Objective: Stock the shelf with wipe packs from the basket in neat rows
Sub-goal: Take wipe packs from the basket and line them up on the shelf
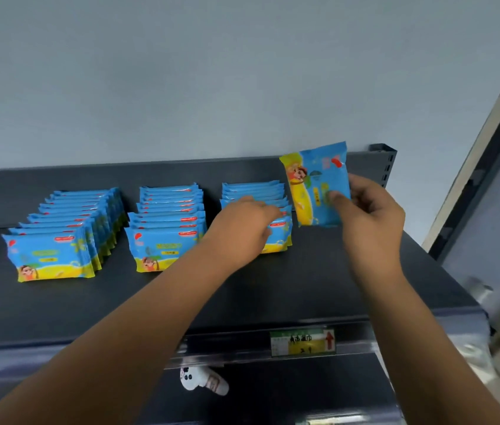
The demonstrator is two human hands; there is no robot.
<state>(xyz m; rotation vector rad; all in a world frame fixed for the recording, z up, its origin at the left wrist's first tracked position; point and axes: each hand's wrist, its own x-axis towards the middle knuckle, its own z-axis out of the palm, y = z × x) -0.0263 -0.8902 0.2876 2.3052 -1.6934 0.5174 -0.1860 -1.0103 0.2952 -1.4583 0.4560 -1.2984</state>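
Three rows of blue and yellow wipe packs stand on the dark shelf [273,289]: a left row [58,240], a middle row [166,231] and a right row [255,191]. My left hand [242,228] rests on the front of the right row, its fingers over the tops of the packs. My right hand [371,216] pinches one more wipe pack [313,182] by its right side and holds it turned on end, just right of the right row. The basket is out of view.
A pale wall rises behind the shelf. A perforated upright post [385,164] stands at the back right corner. A price label [302,342] sits on the shelf's front rail, and a small white item [202,381] lies on the level below. The shelf's right end is bare.
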